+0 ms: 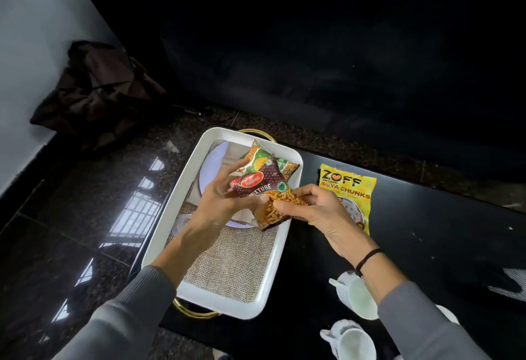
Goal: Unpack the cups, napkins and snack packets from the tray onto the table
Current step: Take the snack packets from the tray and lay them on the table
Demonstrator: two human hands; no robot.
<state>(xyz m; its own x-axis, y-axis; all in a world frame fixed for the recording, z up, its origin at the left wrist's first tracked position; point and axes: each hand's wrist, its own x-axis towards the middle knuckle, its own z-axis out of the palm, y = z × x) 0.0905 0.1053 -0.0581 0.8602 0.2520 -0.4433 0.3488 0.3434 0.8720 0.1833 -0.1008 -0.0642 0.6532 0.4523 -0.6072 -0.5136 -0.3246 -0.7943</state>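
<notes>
A white rectangular tray (182, 211) with gold handles sits on the black table. Over it I hold a maroon mixture snack packet (266, 186). My left hand (225, 197) grips its left side and my right hand (316, 206) pinches its right lower corner. A green and orange snack packet (257, 157) lies in the tray just behind it. Burlap cloth (227, 268) lines the tray's near half, and a white round plate (213, 166) shows beneath. A yellow soya chunks packet (348, 189) lies on the table to the right. Two white cups (355, 297) (353, 339) stand near my right forearm.
The black table (427, 246) extends right, with a dark sofa (341, 61) behind it. A brown bag (96, 92) rests against the wall at left. Glossy dark floor (85, 203) lies left of the table. A striped cloth (509, 285) sits at the right edge.
</notes>
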